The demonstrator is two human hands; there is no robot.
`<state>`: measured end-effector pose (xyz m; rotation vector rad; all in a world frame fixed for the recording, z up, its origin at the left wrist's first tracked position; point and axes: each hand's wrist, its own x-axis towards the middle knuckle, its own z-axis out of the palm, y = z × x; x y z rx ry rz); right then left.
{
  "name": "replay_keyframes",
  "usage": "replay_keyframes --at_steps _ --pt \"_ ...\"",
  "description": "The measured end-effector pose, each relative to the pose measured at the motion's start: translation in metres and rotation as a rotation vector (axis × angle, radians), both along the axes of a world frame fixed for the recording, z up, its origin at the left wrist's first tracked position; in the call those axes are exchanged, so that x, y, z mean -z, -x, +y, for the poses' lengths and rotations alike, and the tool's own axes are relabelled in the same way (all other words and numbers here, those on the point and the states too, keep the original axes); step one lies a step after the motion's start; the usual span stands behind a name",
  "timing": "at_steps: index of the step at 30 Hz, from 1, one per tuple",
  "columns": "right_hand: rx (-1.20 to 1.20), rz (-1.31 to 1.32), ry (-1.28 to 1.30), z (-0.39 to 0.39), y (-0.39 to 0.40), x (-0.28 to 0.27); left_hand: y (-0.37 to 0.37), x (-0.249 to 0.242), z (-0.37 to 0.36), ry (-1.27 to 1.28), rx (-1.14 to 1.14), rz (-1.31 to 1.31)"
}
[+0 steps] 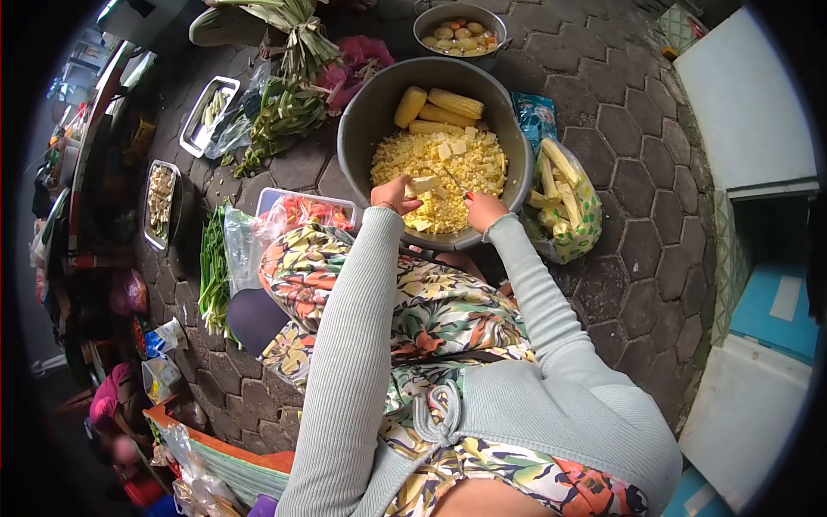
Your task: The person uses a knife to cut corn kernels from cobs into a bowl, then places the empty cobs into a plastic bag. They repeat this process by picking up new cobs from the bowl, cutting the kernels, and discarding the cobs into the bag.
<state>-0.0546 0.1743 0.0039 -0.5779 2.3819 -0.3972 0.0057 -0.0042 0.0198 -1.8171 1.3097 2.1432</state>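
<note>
Over a large grey basin (349,142), my left hand (394,195) is closed around a pale corn cob (423,185). My right hand (486,210) grips a knife (453,180) with a red handle, its thin blade pointing toward the cob. Loose cut corn kernels (482,164) fill the basin beneath both hands, with a few bigger pale yellow chunks on top. Several whole peeled corn cobs (450,110) lie against the basin's far wall. To the right, stripped cobs (564,185) stick out of a green-patterned plastic bag.
Behind the basin stands a metal pot (463,26) of round pieces in liquid. Corn husks (289,112), green onions (215,267), a tray of red pieces (306,209) and two smaller trays lie to the left on the paving (637,189). A white cabinet (741,95) stands at right.
</note>
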Motion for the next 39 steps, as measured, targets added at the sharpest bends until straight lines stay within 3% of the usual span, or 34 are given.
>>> replay_keyframes --at_steps 5,7,13,18,28,39 --pt "0.026 0.019 0.06 -0.007 -0.006 -0.009 0.0 0.021 -0.012 -0.17 -0.07 0.128" --pt "0.09 0.03 0.163 -0.006 -0.004 -0.005 0.0 0.015 -0.013 -0.397 -0.139 0.18" --pt "0.293 0.198 0.334 0.0 0.006 0.007 0.002 0.01 -0.018 -0.541 -0.223 0.202" --pt "0.295 0.194 0.332 0.001 0.005 0.007 0.001 0.01 -0.02 -0.614 -0.192 0.251" --pt "0.139 0.125 0.334 -0.005 -0.006 0.001 0.003 0.009 -0.017 -0.511 -0.214 0.243" --pt "0.065 0.16 0.534 -0.021 -0.024 0.003 0.008 0.029 -0.008 -0.27 0.057 0.179"
